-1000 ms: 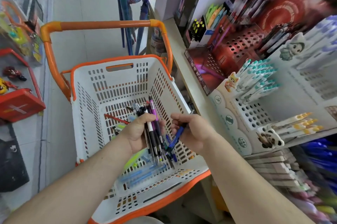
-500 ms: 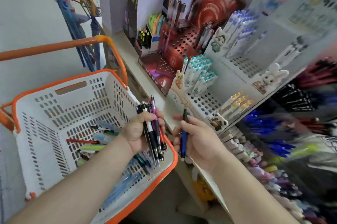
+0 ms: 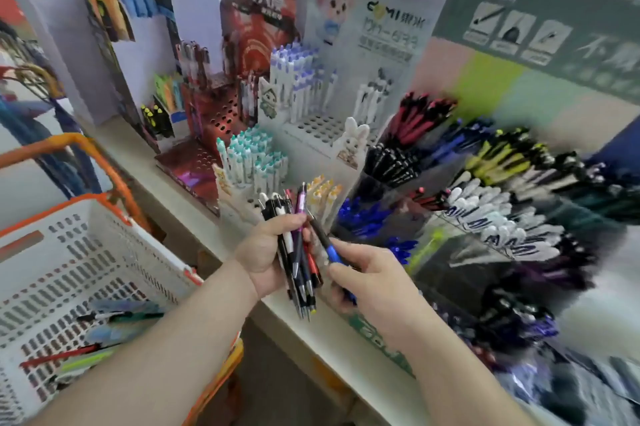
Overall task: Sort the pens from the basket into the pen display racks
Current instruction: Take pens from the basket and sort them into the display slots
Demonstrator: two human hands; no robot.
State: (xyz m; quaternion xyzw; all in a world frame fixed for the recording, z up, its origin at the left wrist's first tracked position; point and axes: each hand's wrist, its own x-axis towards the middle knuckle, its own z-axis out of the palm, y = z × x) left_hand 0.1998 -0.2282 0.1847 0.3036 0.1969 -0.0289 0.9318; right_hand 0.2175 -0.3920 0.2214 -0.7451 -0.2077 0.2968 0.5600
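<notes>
In front of the shelf edge (image 3: 339, 332), between the two hands, a bundle of pens (image 3: 298, 252) stands nearly upright in the left hand (image 3: 266, 252), whose fingers curl round the barrels; the clicker ends rise above the fist and the tips point down past the wrist. Just to its right, the right hand (image 3: 370, 280) pinches a single black pen with a blue grip (image 3: 327, 242), which slants up and to the left until its top lies close against the bundle. Beyond the hands, white racks (image 3: 311, 124) hold rows of teal-capped pens (image 3: 254, 159) and yellow-capped pens (image 3: 323, 193); to the right, tiered bins of blue, black, red and white pens are blurred. At lower left the white basket with an orange rim (image 3: 104, 217) holds a few loose pens (image 3: 114, 316) on its floor.
</notes>
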